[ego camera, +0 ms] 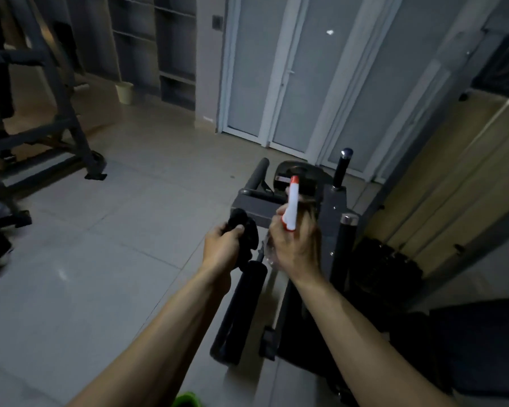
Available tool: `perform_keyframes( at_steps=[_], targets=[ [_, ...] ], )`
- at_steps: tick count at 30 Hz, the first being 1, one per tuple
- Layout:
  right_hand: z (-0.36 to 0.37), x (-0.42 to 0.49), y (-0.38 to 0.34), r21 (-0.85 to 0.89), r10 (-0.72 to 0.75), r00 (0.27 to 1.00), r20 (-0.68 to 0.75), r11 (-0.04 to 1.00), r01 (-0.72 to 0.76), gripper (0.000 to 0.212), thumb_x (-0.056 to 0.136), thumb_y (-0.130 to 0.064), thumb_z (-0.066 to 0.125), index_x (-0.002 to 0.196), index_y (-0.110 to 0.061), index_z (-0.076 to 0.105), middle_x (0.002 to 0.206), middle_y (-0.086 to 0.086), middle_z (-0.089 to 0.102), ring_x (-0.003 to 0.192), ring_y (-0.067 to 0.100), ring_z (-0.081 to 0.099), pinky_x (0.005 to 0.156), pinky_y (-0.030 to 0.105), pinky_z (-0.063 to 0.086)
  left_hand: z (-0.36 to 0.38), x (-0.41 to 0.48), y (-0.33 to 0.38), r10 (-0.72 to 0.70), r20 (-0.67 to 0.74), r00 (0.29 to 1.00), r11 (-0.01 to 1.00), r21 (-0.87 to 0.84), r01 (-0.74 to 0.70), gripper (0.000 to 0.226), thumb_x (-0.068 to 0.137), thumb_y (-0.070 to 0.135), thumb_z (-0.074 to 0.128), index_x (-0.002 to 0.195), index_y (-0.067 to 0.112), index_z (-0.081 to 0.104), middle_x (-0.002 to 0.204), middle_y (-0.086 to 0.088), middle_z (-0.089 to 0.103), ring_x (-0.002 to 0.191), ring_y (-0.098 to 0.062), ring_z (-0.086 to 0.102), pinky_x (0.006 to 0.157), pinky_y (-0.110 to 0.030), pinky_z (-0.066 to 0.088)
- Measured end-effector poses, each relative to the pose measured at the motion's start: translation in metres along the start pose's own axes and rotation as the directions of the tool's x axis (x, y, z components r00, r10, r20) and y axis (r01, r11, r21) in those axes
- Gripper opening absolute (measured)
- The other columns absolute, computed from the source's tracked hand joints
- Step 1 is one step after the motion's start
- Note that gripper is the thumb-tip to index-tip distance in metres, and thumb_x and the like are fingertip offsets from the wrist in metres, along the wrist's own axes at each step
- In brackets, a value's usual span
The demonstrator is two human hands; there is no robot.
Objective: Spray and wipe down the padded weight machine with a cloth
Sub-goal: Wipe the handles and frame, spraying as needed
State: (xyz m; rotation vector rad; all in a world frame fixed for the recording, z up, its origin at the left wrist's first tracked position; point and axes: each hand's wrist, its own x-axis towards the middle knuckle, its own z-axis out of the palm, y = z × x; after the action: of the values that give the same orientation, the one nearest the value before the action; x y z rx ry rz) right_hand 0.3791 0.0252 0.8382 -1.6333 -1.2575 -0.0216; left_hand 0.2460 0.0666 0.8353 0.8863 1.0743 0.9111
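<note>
left hand (222,246) clutching a black cloth (241,227), right hand (296,249) gripping a red-tipped white spray bottle (291,208), both hovering over the dark padded weight machine (241,306), open tiled floor (100,245) lying left

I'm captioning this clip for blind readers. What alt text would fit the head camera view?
A person's right hand holds a white spray bottle with a red tip while the left hand grips a dark cloth, both above a dark padded weight machine. Pale floor tiles and frosted doors lie beyond, dimly lit.
</note>
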Motion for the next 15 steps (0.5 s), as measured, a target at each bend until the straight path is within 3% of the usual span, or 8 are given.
perform_keyframes(
  at_steps=[2, 6, 9, 11, 13, 15],
  targets=[
    [0.004, -0.022, 0.013, -0.040, 0.033, 0.998, -0.045, 0.999, -0.035, 0.015, 0.096, -0.017, 0.066, 0.107, -0.010, 0.060, 0.105, 0.007, 0.064, 0.088, 0.010, 0.057, 0.078, 0.018, 0.048, 0.002, 0.007, -0.015, -0.062, 0.032, 0.998, 0.998, 0.035, 0.061, 0.014, 0.103, 0.014, 0.055, 0.113, 0.009, 0.063, 0.090, -0.016, 0.069, 0.068, -0.028, 0.064, 0.045, -0.026, 0.048],
    [0.006, -0.053, 0.039, 0.024, 0.224, 0.968, -0.113, 0.975, -0.223, 0.020, 0.098, -0.030, 0.068, 0.116, -0.021, 0.069, 0.105, -0.001, 0.072, 0.095, 0.009, 0.068, 0.084, 0.010, 0.048, 0.023, 0.026, -0.042, -0.176, 0.115, 0.978, 0.975, 0.155, 0.157, 0.012, 0.102, 0.014, 0.057, 0.110, 0.015, 0.066, 0.096, -0.013, 0.073, 0.086, -0.028, 0.071, 0.075, -0.037, 0.059],
    [0.009, -0.068, 0.058, 0.181, 0.462, 0.874, -0.147, 0.882, -0.436, 0.017, 0.095, -0.048, 0.069, 0.112, -0.045, 0.067, 0.108, -0.009, 0.075, 0.100, 0.005, 0.071, 0.089, 0.029, 0.059, 0.044, 0.038, -0.056, -0.241, 0.209, 0.948, 0.953, 0.234, 0.191, 0.014, 0.104, 0.014, 0.054, 0.105, 0.020, 0.067, 0.095, -0.009, 0.075, 0.084, -0.022, 0.073, 0.065, -0.031, 0.056],
    [0.011, -0.068, 0.066, 0.149, 0.527, 0.827, -0.197, 0.850, -0.506, 0.047, 0.092, -0.065, 0.063, 0.131, -0.039, 0.063, 0.123, -0.008, 0.070, 0.115, 0.007, 0.065, 0.098, 0.031, 0.055, 0.056, 0.049, -0.059, -0.262, 0.240, 0.935, 0.939, 0.285, 0.191, 0.016, 0.105, 0.015, 0.053, 0.108, 0.021, 0.067, 0.097, -0.008, 0.076, 0.086, -0.022, 0.073, 0.066, -0.030, 0.056],
    [0.011, -0.066, 0.065, 0.172, 0.588, 0.782, -0.209, 0.809, -0.562, 0.055, 0.092, -0.061, 0.064, 0.135, -0.028, 0.057, 0.126, -0.004, 0.064, 0.115, 0.008, 0.061, 0.093, 0.025, 0.052, 0.062, 0.058, -0.060, -0.285, 0.266, 0.921, 0.925, 0.327, 0.191, 0.016, 0.105, 0.016, 0.052, 0.108, 0.020, 0.067, 0.099, -0.008, 0.075, 0.088, -0.023, 0.072, 0.067, -0.031, 0.055],
    [0.010, -0.063, 0.063, 0.217, 0.622, 0.747, -0.234, 0.783, -0.583, 0.031, 0.095, -0.041, 0.070, 0.117, -0.026, 0.055, 0.109, -0.006, 0.063, 0.098, 0.002, 0.061, 0.076, 0.014, 0.049, 0.070, 0.068, -0.061, -0.321, 0.287, 0.903, 0.906, 0.372, 0.204, 0.017, 0.105, 0.015, 0.052, 0.108, 0.018, 0.068, 0.099, -0.011, 0.075, 0.089, -0.025, 0.072, 0.067, -0.032, 0.055]
  ],
)
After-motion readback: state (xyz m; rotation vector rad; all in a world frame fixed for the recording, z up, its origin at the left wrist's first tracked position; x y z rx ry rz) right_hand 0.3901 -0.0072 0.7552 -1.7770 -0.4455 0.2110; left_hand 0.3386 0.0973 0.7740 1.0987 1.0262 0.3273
